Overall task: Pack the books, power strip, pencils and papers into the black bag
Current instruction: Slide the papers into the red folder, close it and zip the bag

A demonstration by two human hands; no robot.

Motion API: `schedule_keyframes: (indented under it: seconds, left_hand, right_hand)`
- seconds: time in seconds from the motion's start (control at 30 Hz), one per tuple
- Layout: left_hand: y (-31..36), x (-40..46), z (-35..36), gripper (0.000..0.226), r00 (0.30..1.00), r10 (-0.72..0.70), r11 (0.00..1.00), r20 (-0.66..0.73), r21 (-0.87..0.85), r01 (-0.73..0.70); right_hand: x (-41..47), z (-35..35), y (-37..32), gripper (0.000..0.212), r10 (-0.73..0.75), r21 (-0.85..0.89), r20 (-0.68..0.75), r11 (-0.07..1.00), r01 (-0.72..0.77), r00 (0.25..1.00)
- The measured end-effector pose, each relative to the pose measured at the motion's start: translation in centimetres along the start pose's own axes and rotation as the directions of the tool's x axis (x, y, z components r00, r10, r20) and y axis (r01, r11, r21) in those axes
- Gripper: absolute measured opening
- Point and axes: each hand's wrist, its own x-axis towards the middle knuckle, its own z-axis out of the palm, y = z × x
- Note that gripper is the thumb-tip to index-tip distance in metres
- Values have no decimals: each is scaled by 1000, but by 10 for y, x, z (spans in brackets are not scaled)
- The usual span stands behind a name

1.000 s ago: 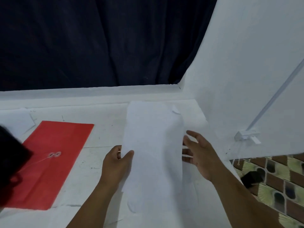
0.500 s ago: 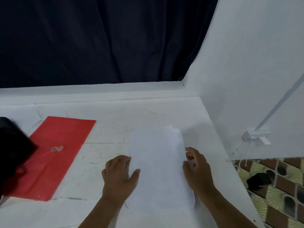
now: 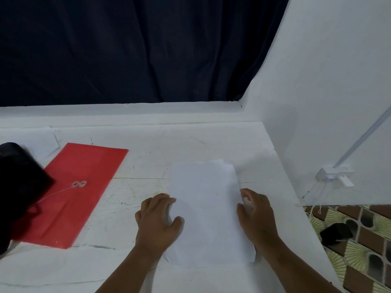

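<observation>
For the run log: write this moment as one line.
stage: squaring papers on table | left hand: grips left edge | right hand: grips right edge | bag: far left

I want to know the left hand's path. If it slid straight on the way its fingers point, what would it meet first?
Likely nothing soon: the left hand points up along the papers' left edge, over bare table; depth is uncertain.
</observation>
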Motion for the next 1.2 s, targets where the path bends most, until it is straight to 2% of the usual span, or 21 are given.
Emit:
schedule_keyframes:
  seconds: [0.13,0.17,0.23,0.27,0.33,0.5,0.57,0.63,0.7,0.77,0.83,0.93,1.03,1.2]
  left_hand:
    - [2,0,-7,45,999,-23,999,43,-47,25]
    - [3,1,-12,44,996,-58,987,66,-147,67]
    - [3,4,-26,32,985,-134,902,111,-399,168]
    - [1,3,-36,27,979,-163,862,122,-465,202]
    - [-6,1,-56,28,979,-189,854,74,-479,201]
    - [-54,-15,-109,27,971,-125,935,-202,-352,48]
    - [-78,-20,-141,23,946,-36,982,-322,-186,-26]
    - [-107,-26,-174,36,916,58,998,-397,13,-57]
    - [-139,-34,-205,47,883,22,992,-468,123,41]
    - [-168,-45,-231,62,849,-101,965,-518,158,211]
    - [-196,-56,-252,83,841,-244,914,-482,176,366]
    - [-241,-66,-276,113,868,-339,864,-363,245,440]
    - [-273,-67,-290,132,901,-320,861,-294,307,406]
    - [-307,-57,-308,147,965,-210,844,-159,468,261]
  right_hand:
    - [0,0,-1,38,-8,7,-5,1000,8,1000]
    - [1,0,-3,37,-10,10,-9,1000,10,1000]
    - [1,0,-15,34,-30,15,-40,999,31,999]
    - [1,2,-25,32,-73,0,-70,997,74,995]
    - [-1,10,-51,28,-184,-21,-103,983,182,978]
    - [-14,45,-128,23,-320,173,-30,931,321,947]
    - [-21,63,-154,24,-403,226,2,892,392,915]
    - [-29,84,-176,24,-464,267,46,859,436,885]
    - [-37,108,-199,24,-494,301,87,841,450,865]
    - [-48,133,-227,23,-490,331,135,841,427,861]
    - [-61,158,-257,23,-488,357,189,842,403,852]
    - [-80,194,-298,23,-529,388,255,823,415,809]
    - [-96,225,-328,22,-557,404,286,808,429,780]
    - [-119,258,-367,22,-493,381,332,850,364,804]
